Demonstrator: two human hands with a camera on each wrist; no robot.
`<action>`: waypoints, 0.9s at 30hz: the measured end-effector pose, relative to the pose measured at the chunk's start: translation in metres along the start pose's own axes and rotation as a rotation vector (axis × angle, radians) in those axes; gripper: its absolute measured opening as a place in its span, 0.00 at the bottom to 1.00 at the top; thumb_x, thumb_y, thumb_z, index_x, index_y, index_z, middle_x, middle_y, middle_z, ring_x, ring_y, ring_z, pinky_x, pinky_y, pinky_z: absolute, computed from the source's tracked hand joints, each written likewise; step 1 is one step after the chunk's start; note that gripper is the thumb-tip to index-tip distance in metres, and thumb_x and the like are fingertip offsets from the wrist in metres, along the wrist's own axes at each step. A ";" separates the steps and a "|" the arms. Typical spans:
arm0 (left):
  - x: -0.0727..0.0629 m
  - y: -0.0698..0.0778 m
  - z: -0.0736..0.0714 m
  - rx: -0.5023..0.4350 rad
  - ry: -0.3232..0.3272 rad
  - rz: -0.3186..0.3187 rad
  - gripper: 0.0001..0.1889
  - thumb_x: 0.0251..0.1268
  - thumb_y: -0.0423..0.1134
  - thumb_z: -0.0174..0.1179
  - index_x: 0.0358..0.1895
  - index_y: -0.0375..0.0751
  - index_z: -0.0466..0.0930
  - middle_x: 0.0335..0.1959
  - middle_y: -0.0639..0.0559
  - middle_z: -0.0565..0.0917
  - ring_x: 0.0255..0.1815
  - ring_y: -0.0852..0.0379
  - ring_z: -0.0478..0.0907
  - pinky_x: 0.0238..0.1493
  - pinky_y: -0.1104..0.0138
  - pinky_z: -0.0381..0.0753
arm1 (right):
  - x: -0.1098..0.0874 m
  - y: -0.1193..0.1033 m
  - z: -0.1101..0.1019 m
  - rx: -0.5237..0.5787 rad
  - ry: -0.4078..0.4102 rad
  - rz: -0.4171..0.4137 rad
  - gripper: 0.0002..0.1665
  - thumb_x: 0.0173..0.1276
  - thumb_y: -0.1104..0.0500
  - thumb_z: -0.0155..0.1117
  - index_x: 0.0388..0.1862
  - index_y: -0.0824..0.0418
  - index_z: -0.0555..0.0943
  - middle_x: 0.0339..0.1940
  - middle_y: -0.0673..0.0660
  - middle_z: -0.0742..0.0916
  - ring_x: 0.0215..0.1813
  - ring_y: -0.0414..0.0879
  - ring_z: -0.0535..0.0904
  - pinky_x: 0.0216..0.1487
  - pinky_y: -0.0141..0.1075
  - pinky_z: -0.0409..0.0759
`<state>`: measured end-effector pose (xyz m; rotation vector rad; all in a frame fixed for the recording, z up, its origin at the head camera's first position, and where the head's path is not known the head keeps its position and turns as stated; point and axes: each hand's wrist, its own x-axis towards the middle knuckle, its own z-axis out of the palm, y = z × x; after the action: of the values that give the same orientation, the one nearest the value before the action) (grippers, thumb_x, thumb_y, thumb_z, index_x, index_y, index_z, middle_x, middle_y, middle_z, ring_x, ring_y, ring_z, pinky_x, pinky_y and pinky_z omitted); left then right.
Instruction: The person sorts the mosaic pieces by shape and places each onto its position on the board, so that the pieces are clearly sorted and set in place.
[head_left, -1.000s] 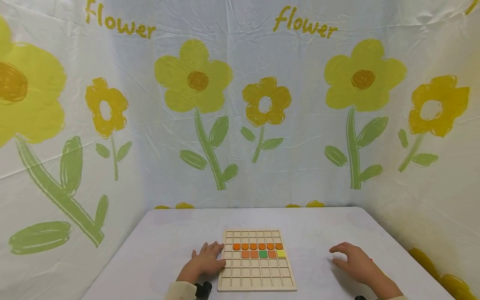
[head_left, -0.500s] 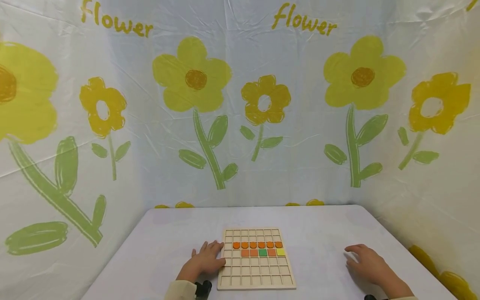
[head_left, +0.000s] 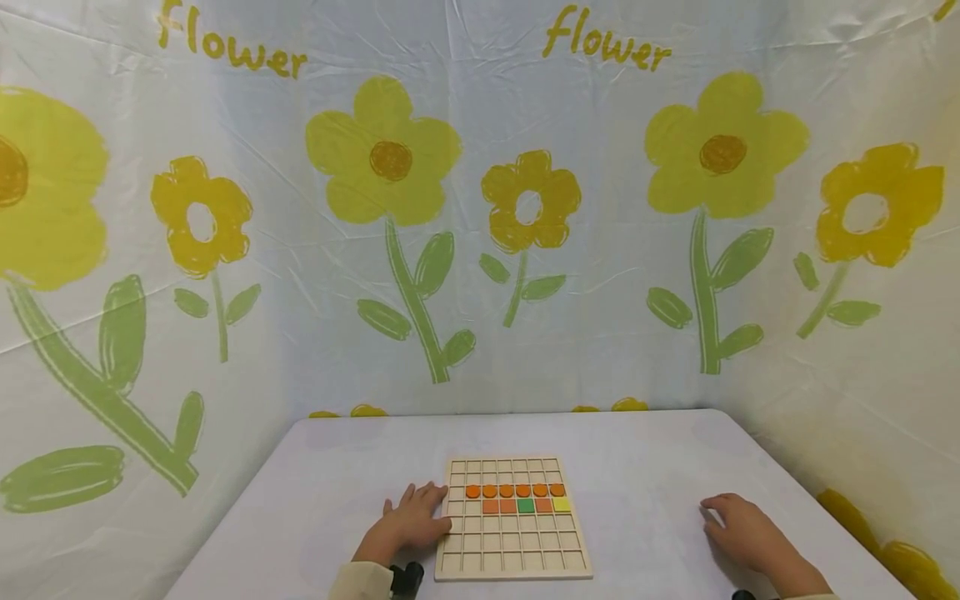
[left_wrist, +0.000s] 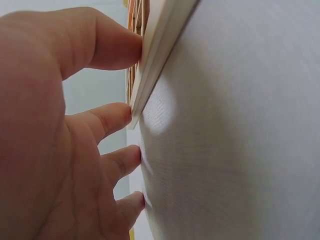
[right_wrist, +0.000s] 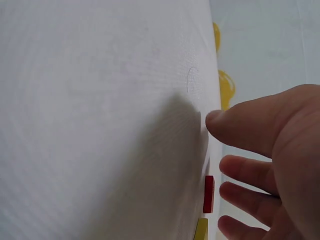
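A pale wooden grid board (head_left: 513, 563) lies flat on the table. Across it runs a row of several orange discs (head_left: 506, 492). In the row just below are orange-red square tiles (head_left: 491, 507), a green tile (head_left: 525, 506) and a yellow tile (head_left: 561, 504). My left hand (head_left: 408, 518) rests at the board's left edge, thumb and index fingertip against the side, other fingertips on the table. To the right, my right hand (head_left: 742, 531) is low over the table, fingers loosely bent around nothing. Beyond its fingertips, the right wrist view shows a red block (right_wrist: 208, 194) and a yellow block (right_wrist: 201, 229).
The white table (head_left: 637, 467) reaches back to a cloth backdrop (head_left: 600, 333) printed with flowers, which also stands along both sides. In the head view the right hand covers the red and yellow blocks. A dark wrist camera (head_left: 407, 578) sits on the left wrist.
My right hand has moved rightward, away from the board, slowing by the end. The left hand, the board and its pieces have stayed in place.
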<state>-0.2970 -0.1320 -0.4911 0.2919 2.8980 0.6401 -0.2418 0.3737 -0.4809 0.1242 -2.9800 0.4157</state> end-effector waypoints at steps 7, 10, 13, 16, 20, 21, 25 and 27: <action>0.000 0.000 0.000 -0.014 -0.001 0.007 0.32 0.61 0.52 0.54 0.69 0.45 0.68 0.73 0.39 0.65 0.75 0.29 0.51 0.65 0.26 0.41 | 0.002 0.003 -0.004 -0.020 -0.013 0.030 0.16 0.61 0.63 0.61 0.43 0.74 0.82 0.39 0.67 0.85 0.42 0.59 0.82 0.49 0.58 0.78; 0.000 -0.001 0.000 -0.017 -0.002 0.006 0.32 0.61 0.52 0.55 0.69 0.44 0.68 0.72 0.39 0.65 0.75 0.29 0.51 0.65 0.26 0.40 | 0.002 0.004 -0.004 -0.015 -0.034 0.044 0.14 0.62 0.64 0.60 0.42 0.73 0.83 0.36 0.64 0.86 0.39 0.56 0.82 0.47 0.57 0.79; 0.001 -0.001 0.000 -0.016 0.000 0.007 0.32 0.60 0.52 0.54 0.69 0.44 0.68 0.72 0.39 0.64 0.75 0.29 0.51 0.65 0.26 0.40 | 0.003 0.006 -0.005 -0.015 -0.033 0.046 0.12 0.62 0.65 0.60 0.40 0.73 0.83 0.35 0.63 0.86 0.39 0.57 0.82 0.48 0.58 0.78; 0.001 -0.002 0.000 -0.014 0.003 0.013 0.32 0.60 0.52 0.54 0.69 0.45 0.68 0.72 0.39 0.64 0.75 0.29 0.51 0.65 0.26 0.40 | 0.003 0.007 -0.006 -0.020 -0.033 0.051 0.11 0.61 0.66 0.61 0.40 0.72 0.83 0.36 0.64 0.86 0.41 0.59 0.82 0.50 0.59 0.77; 0.000 -0.002 0.000 -0.017 -0.001 0.020 0.32 0.60 0.51 0.54 0.69 0.45 0.68 0.72 0.39 0.64 0.75 0.28 0.51 0.65 0.25 0.40 | 0.004 0.009 -0.006 -0.015 -0.068 0.076 0.11 0.62 0.66 0.60 0.40 0.72 0.83 0.38 0.65 0.87 0.44 0.63 0.82 0.53 0.61 0.76; 0.000 -0.002 0.000 -0.016 -0.001 0.020 0.32 0.60 0.52 0.54 0.69 0.45 0.68 0.72 0.39 0.64 0.75 0.28 0.51 0.65 0.25 0.40 | 0.004 0.009 -0.007 -0.012 -0.079 0.091 0.11 0.63 0.67 0.59 0.41 0.72 0.83 0.39 0.65 0.87 0.45 0.63 0.82 0.53 0.61 0.76; 0.000 -0.002 0.000 -0.014 0.000 0.014 0.32 0.61 0.52 0.54 0.69 0.45 0.68 0.72 0.39 0.65 0.75 0.29 0.51 0.65 0.25 0.40 | 0.003 0.007 -0.008 -0.011 -0.070 0.106 0.11 0.63 0.69 0.57 0.40 0.71 0.84 0.39 0.65 0.87 0.44 0.63 0.81 0.53 0.62 0.75; 0.001 -0.001 0.000 -0.013 0.002 0.008 0.32 0.61 0.52 0.54 0.69 0.45 0.68 0.72 0.40 0.65 0.75 0.29 0.51 0.65 0.26 0.40 | 0.002 0.006 -0.008 -0.015 -0.054 0.102 0.10 0.62 0.69 0.57 0.39 0.70 0.84 0.38 0.65 0.87 0.44 0.63 0.81 0.53 0.61 0.75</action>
<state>-0.2977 -0.1330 -0.4915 0.3017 2.8947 0.6605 -0.2432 0.3818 -0.4744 -0.0193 -3.0514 0.4074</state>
